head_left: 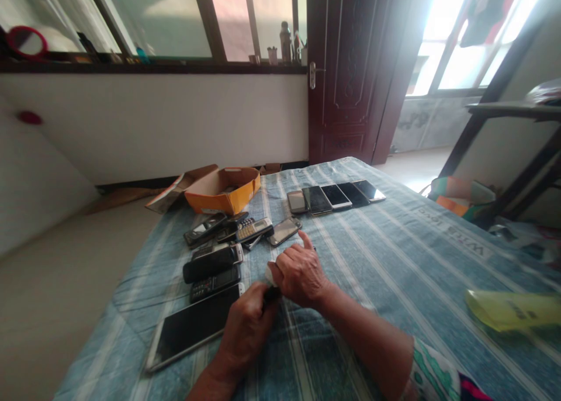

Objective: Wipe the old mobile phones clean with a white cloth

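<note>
My left hand [248, 316] is closed around a small dark object [272, 294], mostly hidden by the fingers, so its kind cannot be made out. Against it presses my right hand [302, 272], its fingers curled over a small white piece [270, 274] that looks like tissue or cloth. Just beyond the right hand lies a silver-framed phone [284, 230]. A large white-edged tablet [197, 325] rests left of my left hand. Behind the tablet are several old mobile phones in a loose pile, among them a keypad phone [254, 229] and a black phone [214, 283].
An orange open box [223, 193] stands at the table's far left. Several phones lie in a row at the back, including a white phone [336, 196]. A yellow plastic packet [512, 310] is on the right. Striped blue cloth [394, 272] covers the table.
</note>
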A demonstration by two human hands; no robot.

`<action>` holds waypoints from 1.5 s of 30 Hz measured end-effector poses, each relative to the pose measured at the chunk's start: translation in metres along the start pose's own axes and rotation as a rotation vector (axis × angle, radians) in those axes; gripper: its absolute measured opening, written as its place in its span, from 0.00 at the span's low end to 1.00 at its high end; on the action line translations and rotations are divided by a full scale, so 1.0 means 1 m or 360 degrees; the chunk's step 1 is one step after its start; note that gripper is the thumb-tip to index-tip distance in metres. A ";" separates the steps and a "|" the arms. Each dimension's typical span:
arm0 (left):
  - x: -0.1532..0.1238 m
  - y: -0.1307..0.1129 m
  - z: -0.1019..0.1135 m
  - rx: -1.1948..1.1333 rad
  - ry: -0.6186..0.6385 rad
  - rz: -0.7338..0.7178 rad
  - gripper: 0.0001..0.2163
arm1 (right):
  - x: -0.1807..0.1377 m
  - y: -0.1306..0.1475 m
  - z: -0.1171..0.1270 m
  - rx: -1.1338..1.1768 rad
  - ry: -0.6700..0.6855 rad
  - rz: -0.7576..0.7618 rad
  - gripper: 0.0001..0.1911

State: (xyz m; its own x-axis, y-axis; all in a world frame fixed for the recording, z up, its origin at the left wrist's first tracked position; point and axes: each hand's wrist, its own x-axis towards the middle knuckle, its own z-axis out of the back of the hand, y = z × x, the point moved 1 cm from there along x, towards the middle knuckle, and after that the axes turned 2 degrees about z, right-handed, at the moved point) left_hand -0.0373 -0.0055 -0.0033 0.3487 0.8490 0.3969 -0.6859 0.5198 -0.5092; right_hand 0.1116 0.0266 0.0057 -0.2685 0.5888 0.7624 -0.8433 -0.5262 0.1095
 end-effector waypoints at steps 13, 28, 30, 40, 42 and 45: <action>0.000 0.002 -0.002 0.0088 -0.0052 -0.0030 0.08 | 0.001 -0.002 0.004 -0.0011 -0.0080 0.0004 0.17; -0.001 0.001 -0.002 0.0137 -0.0013 -0.0017 0.10 | 0.001 -0.016 0.003 -0.0035 -0.0057 -0.0062 0.17; 0.000 0.002 -0.002 0.0158 0.0010 0.0012 0.10 | 0.001 -0.028 0.003 -0.0066 -0.0092 -0.0140 0.17; 0.001 -0.002 -0.002 0.0078 -0.0088 -0.0093 0.07 | 0.000 0.016 0.004 0.0044 -0.0098 0.0098 0.17; 0.002 -0.003 -0.002 0.0047 -0.0095 -0.0134 0.07 | -0.001 0.024 0.002 0.0071 -0.0065 0.0137 0.16; 0.001 -0.004 -0.001 0.0059 -0.0044 -0.0109 0.07 | -0.001 0.019 0.000 0.0048 -0.0035 0.0081 0.17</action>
State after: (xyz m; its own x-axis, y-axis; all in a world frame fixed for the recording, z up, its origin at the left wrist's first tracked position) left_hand -0.0335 -0.0066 -0.0017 0.3780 0.8085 0.4511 -0.6844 0.5722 -0.4519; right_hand 0.0957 0.0162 0.0068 -0.2999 0.5475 0.7812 -0.8144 -0.5735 0.0893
